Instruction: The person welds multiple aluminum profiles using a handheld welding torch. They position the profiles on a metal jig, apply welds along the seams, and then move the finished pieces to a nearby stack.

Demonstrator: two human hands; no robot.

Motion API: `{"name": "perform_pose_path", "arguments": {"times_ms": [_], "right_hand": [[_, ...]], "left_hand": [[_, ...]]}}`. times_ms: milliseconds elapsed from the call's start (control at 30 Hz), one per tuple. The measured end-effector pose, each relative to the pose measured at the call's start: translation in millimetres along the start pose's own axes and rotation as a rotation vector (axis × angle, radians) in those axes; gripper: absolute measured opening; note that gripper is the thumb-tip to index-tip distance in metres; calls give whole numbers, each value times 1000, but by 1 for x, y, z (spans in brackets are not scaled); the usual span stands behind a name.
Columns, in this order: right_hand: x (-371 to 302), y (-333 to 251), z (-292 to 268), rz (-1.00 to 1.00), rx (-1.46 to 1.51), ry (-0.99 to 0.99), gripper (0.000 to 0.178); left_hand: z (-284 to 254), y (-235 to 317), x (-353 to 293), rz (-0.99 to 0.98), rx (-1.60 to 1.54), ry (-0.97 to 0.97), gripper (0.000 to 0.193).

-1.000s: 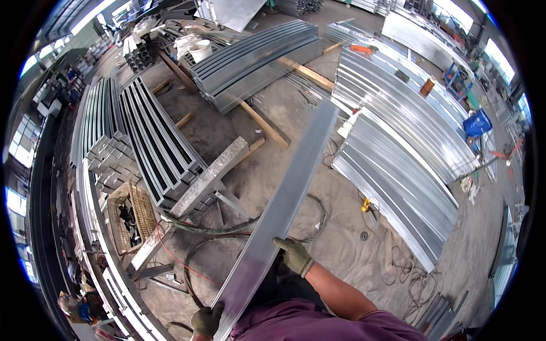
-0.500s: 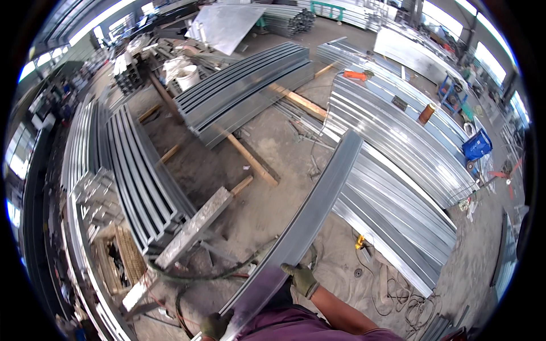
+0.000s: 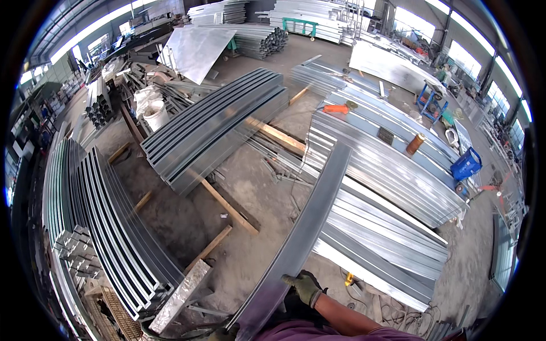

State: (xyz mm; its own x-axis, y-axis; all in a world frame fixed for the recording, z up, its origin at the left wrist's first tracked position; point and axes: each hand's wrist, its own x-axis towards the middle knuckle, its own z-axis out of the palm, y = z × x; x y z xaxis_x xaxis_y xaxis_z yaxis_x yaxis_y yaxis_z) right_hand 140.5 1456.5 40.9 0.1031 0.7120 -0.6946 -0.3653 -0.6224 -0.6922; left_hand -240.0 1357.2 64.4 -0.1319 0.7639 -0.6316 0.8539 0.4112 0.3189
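Note:
A long grey metal channel (image 3: 310,219) slants away from my body toward the far right, held up off the floor. My right hand (image 3: 305,288), in a green work glove, is closed on its right edge, thumb on the upper face and the other fingers hidden beneath. At the bottom rim my left hand (image 3: 223,334) grips the left edge near the close end; most of it is cut off. The channel's far end overlaps a low stack of metal profiles (image 3: 387,162).
More profiles (image 3: 216,119) lie stacked on timbers (image 3: 227,204) ahead. Another stack (image 3: 119,227) stands left beside a pale beam (image 3: 181,295). A white bucket (image 3: 155,115) sits far left, a blue bag (image 3: 466,165) right. A yellow tool (image 3: 348,279) and cables (image 3: 409,315) lie near my right arm.
My view has turned right and lifted, so the stacks sit lower and further left. Both hands still hold the channel, and the left hand now shows less at the bottom rim.

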Motion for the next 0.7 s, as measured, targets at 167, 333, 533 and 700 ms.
{"name": "perform_pose_path", "arguments": {"times_ms": [167, 333, 533, 700], "right_hand": [[48, -97, 1, 9, -97, -22, 44], [135, -168, -4, -53, -248, -84, 49], [235, -325, -8, -92, -230, -119, 46], [333, -386, 8, 140, 151, -354, 49]], "left_hand": [[-55, 106, 45, -127, -9, -73, 99], [-92, 194, 98, -119, -82, 6, 93], [-121, 308, 174, -24, -27, 186, 83], [-182, 386, 252, 28, -55, 221, 75]]}}
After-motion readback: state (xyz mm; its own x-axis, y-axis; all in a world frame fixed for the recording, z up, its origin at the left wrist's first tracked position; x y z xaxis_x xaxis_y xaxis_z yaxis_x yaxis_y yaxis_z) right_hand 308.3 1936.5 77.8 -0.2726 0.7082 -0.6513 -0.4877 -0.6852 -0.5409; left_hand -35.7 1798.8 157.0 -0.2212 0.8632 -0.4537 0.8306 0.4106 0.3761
